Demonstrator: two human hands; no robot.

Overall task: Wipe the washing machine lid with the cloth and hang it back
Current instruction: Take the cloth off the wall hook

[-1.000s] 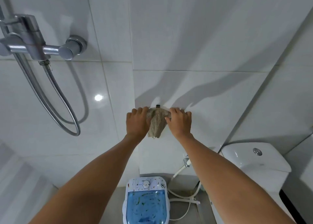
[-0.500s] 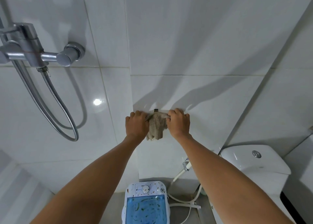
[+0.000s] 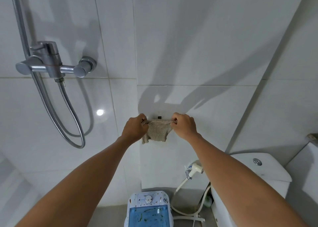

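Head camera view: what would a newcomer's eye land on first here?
First, the two bare hands at the centre, left hand and right hand, stretching a beige cloth against the white tiled wall just under a small dark hook. Next, the chrome shower mixer at upper left, and the small blue-lidded washing machine at the bottom edge.
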